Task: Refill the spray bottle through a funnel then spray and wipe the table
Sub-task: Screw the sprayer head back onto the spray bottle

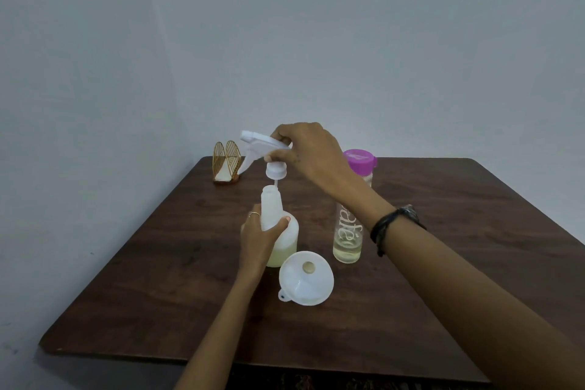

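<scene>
the left hand (258,239) grips the spray bottle (280,233) around its shoulder, upright on the dark wooden surface (443,263), a little pale liquid at its bottom. the right hand (308,153) holds the trigger head (258,149) just above the open neck, its tube dipping inside. the white funnel (306,279) lies tipped just beside the bottle. a purple-capped clear bottle (353,209) stands near; a gold napkin holder (226,161) sits at the far corner.

The translucent white spray bottle (278,228) stands upright near the middle of the table (459,247), uncapped, with pale yellowish liquid low inside. Its white trigger head (262,149) is lifted above the open neck, dip tube still entering it. The white funnel (306,279) lies tipped just beside the bottle, toward the near edge.
</scene>
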`<action>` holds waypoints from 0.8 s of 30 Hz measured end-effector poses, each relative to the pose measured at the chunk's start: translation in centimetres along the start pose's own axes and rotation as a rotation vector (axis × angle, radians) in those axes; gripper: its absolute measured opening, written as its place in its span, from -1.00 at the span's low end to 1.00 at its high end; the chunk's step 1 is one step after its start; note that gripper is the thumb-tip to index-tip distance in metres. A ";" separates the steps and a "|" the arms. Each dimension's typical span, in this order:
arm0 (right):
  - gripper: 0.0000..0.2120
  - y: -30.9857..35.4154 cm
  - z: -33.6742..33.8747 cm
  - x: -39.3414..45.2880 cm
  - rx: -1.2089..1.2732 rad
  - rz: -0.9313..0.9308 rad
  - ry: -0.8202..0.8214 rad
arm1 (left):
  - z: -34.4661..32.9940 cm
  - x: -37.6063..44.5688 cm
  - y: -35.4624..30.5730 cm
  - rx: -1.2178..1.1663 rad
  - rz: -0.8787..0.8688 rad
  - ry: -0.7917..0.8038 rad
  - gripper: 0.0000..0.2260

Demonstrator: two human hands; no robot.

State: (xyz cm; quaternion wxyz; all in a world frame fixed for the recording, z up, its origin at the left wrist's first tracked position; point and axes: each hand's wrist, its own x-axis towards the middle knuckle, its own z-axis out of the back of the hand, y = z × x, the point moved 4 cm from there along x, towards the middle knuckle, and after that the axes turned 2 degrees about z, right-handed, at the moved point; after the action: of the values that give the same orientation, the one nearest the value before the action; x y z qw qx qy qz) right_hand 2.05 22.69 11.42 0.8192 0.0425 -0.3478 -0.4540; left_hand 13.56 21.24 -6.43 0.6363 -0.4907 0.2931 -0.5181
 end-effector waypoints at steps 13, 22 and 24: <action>-0.71 -1.8 -4.5 1.5 0.053 -0.109 0.171 | 0.1 -0.1 -0.3 -0.029 0.002 -0.037 -0.60; -0.70 -0.8 -5.1 2.5 -0.133 -0.143 0.167 | 0.1 -0.3 -0.4 -0.010 0.036 -0.069 -0.54; -0.78 -0.3 -5.5 2.1 -0.190 -0.123 0.097 | 0.1 -0.3 -0.4 -0.024 0.024 -0.088 -0.55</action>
State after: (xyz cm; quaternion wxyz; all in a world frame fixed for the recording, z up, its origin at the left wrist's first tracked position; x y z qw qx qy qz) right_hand 5.86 19.53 8.28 0.8059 0.0078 -0.2599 -0.5318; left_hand 13.45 21.61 -6.08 0.6488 -0.5172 0.2768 -0.4847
